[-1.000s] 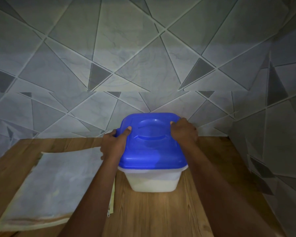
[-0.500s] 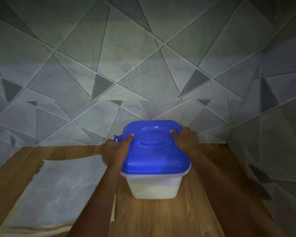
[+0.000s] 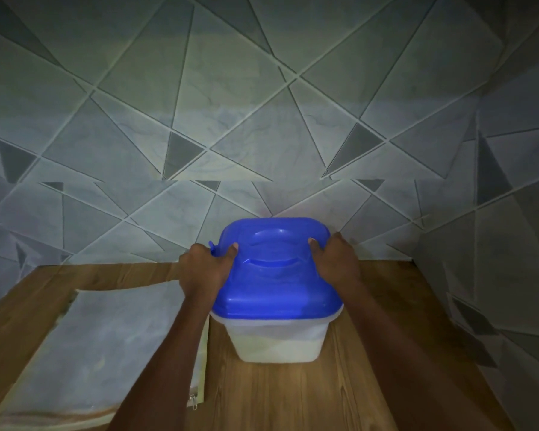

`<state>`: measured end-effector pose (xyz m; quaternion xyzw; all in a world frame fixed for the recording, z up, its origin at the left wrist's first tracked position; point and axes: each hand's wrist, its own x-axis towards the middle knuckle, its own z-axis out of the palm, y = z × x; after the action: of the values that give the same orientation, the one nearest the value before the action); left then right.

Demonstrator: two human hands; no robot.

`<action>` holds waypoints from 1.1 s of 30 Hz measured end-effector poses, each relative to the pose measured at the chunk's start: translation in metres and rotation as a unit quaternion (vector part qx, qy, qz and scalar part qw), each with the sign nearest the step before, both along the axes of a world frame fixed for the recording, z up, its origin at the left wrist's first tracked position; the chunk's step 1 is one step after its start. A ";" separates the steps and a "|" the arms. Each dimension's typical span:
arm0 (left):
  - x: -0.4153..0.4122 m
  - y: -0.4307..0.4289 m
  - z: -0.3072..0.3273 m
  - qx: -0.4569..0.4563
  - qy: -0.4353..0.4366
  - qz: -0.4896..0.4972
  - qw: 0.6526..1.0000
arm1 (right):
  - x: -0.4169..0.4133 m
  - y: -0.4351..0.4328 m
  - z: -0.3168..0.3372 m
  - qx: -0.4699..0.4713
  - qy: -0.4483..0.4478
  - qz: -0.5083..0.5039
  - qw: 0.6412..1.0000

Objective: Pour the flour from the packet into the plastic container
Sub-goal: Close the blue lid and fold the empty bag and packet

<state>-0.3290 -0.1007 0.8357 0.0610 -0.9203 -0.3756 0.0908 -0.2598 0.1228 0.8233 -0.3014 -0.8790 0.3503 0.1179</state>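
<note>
A translucent plastic container (image 3: 277,343) with white flour in its lower part stands on the wooden table (image 3: 293,396). A blue lid (image 3: 274,281) with a moulded handle covers it. My left hand (image 3: 204,267) grips the lid's left edge, thumb on top and fingers curled over the side. My right hand (image 3: 336,262) grips the lid's right edge the same way. A flat, empty-looking pale packet (image 3: 106,346) with a zipper at its near corner lies on the table to the left, partly under my left forearm.
A tiled wall with a geometric pattern (image 3: 262,119) rises right behind the container and wraps round on the right side (image 3: 511,275). The scene is dim. Bare wood shows in front of the container.
The view has shifted slightly; the container and both hands sit a little lower in the frame than a second ago. Both hands keep the same hold on the lid.
</note>
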 end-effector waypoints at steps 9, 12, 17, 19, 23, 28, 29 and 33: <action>-0.003 0.004 -0.003 -0.008 0.035 -0.010 0.999 | -0.005 0.003 -0.004 -0.043 0.056 -0.037 0.997; -0.003 -0.001 -0.012 0.069 0.005 -0.036 0.997 | 0.008 0.003 -0.001 -0.075 0.093 -0.067 0.991; 0.035 -0.008 -0.037 0.247 -0.021 -0.097 0.964 | 0.042 -0.011 -0.010 -0.113 0.146 -0.029 0.982; 0.041 -0.001 -0.043 0.264 0.019 -0.060 0.962 | 0.050 -0.014 -0.017 -0.135 0.162 -0.032 0.977; 0.032 0.010 -0.041 0.293 0.045 -0.034 0.955 | 0.043 -0.009 -0.018 -0.160 0.168 -0.050 0.972; 0.005 0.021 -0.044 0.295 0.052 -0.059 0.952 | 0.018 0.002 -0.016 -0.179 0.177 -0.058 0.966; -0.001 0.024 -0.044 0.296 0.049 -0.061 0.952 | 0.013 0.005 -0.016 -0.182 0.180 -0.058 0.965; -0.019 0.034 -0.046 0.303 0.041 -0.067 0.950 | -0.004 0.016 -0.013 -0.183 0.177 -0.062 0.965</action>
<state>-0.3478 -0.0662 0.7901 0.0088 -0.7605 -0.6443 0.0806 -0.2636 0.1390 0.8107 -0.3055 -0.7445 0.5449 0.2355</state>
